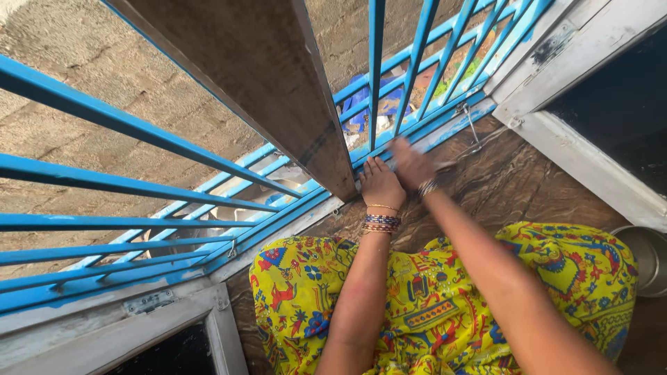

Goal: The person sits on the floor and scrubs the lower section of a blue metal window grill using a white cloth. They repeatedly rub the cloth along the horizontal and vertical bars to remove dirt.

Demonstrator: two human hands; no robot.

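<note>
Both hands work at the foot of the wooden plank [278, 76], the left hand [380, 184] flat and empty against it, the blurred right hand [411, 163] seemingly open, needing steadier footing next.

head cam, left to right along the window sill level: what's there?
White shutter frame with hinge → blue window grille → brown wooden post → left hand → right hand, blurred → white frame on the right → steel vessel at the edge.
</note>
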